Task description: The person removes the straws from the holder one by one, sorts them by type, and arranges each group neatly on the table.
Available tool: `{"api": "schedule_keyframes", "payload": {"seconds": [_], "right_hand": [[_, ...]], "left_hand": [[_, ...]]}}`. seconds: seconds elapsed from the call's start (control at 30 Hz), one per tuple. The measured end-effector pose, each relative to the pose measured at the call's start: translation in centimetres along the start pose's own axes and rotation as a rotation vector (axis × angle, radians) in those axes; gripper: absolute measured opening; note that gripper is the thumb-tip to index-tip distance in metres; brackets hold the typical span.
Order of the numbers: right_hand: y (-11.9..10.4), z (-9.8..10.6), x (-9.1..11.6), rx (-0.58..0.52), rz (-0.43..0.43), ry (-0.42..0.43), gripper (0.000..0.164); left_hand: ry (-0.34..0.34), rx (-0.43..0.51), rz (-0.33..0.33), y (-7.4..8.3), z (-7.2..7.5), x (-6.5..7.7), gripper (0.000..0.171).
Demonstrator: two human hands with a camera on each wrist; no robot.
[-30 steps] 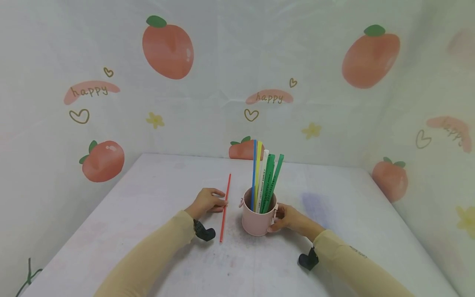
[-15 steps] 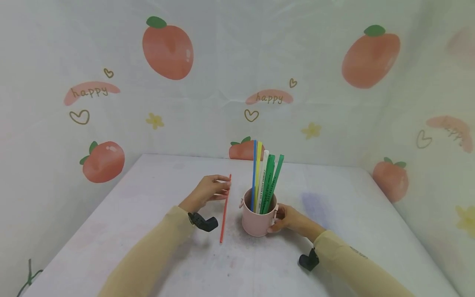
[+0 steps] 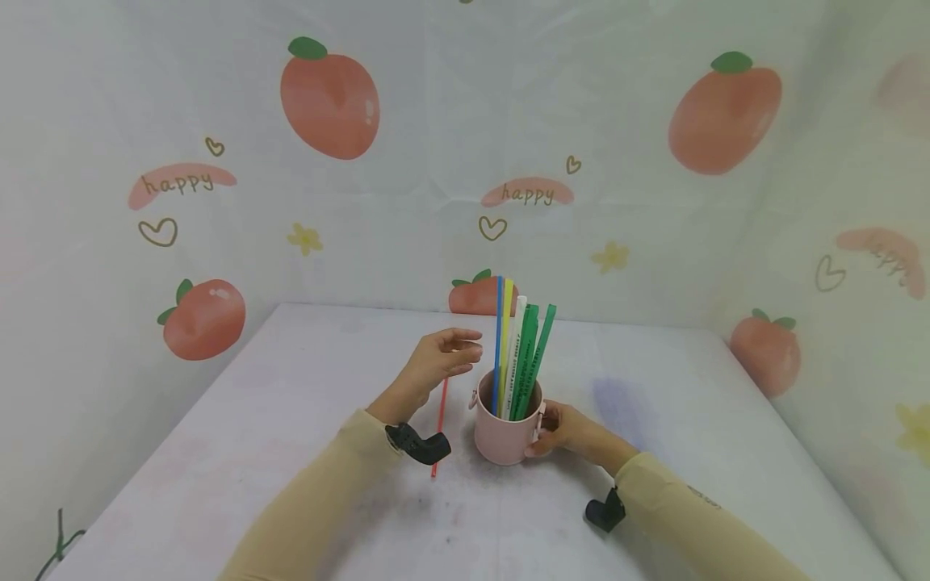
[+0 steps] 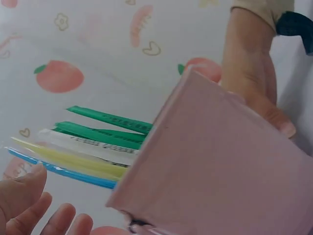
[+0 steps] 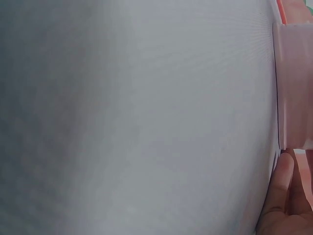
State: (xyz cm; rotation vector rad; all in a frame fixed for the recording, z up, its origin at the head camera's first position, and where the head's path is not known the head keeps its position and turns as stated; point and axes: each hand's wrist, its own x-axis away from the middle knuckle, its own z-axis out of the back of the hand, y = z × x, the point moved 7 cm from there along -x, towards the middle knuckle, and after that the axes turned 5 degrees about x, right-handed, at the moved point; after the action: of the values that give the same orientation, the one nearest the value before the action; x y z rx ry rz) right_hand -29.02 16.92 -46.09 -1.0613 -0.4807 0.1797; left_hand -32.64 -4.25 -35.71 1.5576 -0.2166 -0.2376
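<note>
Pale-pink cylindrical bucket [image 3: 503, 440] stands centre-frame on white worktop [image 3: 697, 395]; right hand [image 3: 577, 432], fingers curled against its side. Left hand [image 3: 439, 363], fingers loosely spread near slim blue plastic-looking straw [image 3: 497, 339]; contact unclear. Straw likely light, slippery, creasable: pinch exposed upper length gently.

- Cup [image 3: 499, 442]: plain pale pink, we note.
- Blue stick [image 3: 498, 339], yellow stick [image 3: 507, 303]; red stick [image 3: 441, 407] too.
- White stick [image 3: 515, 347] and green sticks [image 3: 529, 347]: dark lettering on both colours.
- Table [image 3: 726, 420]: whitish, one bluish smudge [image 3: 621, 403].
- Backdrop [image 3: 436, 121]: white; we see red fruit prints [image 3: 330, 105], brown hearts [image 3: 479, 228], yellow flowers [image 3: 610, 257].
- Sleeves [image 3: 320, 484]: beige; wrist cameras [image 3: 421, 445] black.
</note>
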Motion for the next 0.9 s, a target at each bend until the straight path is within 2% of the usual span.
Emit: {"api": "schedule_keyframes", "payload": {"seconds": [0.23,0.47,0.7,0.9], "right_hand": [[-0.1,-0.1,0.1,0.018,-0.004,0.011,0.072],[-0.3,-0.1,0.2,0.02,-0.006,0.015,0.073],[-0.4,-0.1,0.2,0.015,0.038,-0.017,0.071],[-0.4,-0.1,0.1,0.004,0.047,-0.029,0.07]], "left_hand": [[0.02,-0.003,-0.02,-0.8,-1.1,-0.4,0.035],[0.014,-0.032,0.03,-1.7,-1.9,-0.7,0.034],[0.031,-0.075,0.052,-2.1,-2.1,-1.0,0.031],[0.03,-0.087,0.04,-2.0,-2.1,-1.0,0.032]]}}
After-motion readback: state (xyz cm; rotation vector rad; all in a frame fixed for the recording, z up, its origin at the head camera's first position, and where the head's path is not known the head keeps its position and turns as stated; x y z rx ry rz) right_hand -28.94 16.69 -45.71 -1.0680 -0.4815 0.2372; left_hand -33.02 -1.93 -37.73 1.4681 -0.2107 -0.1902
